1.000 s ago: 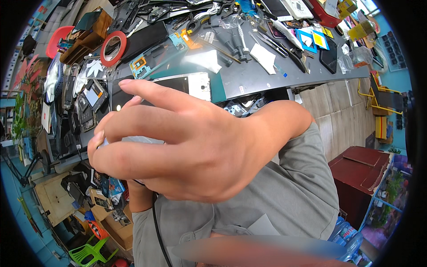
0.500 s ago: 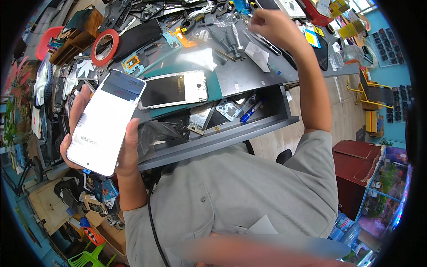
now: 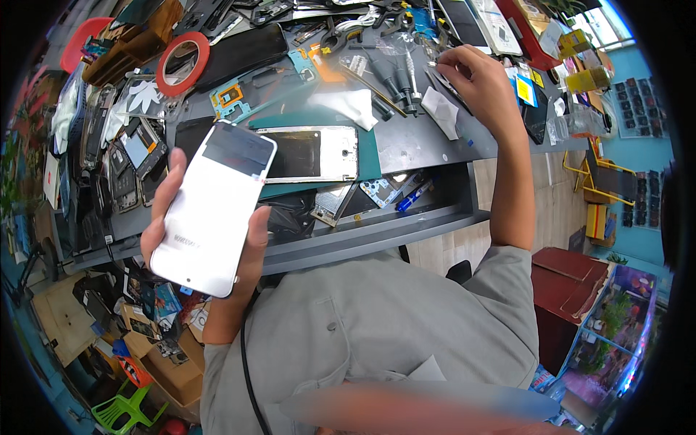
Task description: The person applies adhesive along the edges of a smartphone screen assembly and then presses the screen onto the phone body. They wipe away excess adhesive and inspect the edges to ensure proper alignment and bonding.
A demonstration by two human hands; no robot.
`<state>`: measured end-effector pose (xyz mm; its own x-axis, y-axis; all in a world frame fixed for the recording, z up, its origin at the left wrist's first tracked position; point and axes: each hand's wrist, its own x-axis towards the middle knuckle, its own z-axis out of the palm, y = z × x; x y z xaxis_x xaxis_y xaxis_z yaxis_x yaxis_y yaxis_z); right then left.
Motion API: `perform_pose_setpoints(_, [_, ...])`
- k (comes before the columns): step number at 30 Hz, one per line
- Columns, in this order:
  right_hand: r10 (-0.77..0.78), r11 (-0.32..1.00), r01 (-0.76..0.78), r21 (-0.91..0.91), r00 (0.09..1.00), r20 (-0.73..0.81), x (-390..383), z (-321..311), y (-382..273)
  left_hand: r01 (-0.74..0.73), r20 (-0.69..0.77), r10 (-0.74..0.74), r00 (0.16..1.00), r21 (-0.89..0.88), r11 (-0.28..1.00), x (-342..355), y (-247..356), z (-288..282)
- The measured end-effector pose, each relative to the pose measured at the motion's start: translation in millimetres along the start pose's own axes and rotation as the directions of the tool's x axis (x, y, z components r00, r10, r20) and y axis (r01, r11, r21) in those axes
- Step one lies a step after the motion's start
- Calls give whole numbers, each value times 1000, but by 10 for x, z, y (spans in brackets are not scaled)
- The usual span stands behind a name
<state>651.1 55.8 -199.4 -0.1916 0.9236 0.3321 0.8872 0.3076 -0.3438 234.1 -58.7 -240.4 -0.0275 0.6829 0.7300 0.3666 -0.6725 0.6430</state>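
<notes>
My left hand [image 3: 250, 261] is wrapped around the edges of a phone [image 3: 210, 217], its bright white screen facing up and a dark band across the top. Just beyond it, a disassembled phone with a white frame [image 3: 339, 156] lies on a green mat [image 3: 369, 161]. Over the far right of the desk, my right hand [image 3: 475, 80] has its fingers curled into a pinch. What they hold, if anything, is too small to make out. Tweezers [image 3: 451, 85] lie under that hand, beside a creased white paper [image 3: 441, 114] and several grey screwdrivers [image 3: 399, 78].
Below the desk edge an open drawer [image 3: 377, 235] holds phone parts and a blue marker [image 3: 413, 197]. A red tape roll [image 3: 162, 71], a black case [image 3: 246, 56] and phone boards crowd the left. A red bin [image 3: 533, 32] stands at the far right.
The lit phone in my left hand has shifted right, now overlapping the white-framed phone's left end. My right hand has moved right and lower in view, its fingers still curled.
</notes>
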Motion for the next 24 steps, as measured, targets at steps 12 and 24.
perform_pose_setpoints(12, [-238, 970, 195, 145, 881, 409, 863, 540, -367, 170, 190, -88, 978, -480, 860, 51, -135, 56])
perform_pose_setpoints(24, [-165, 986, 131, 103, 853, 495, 963, 504, -475, 600, 556, -338, 760, -799, 34, 32, 73, 7])
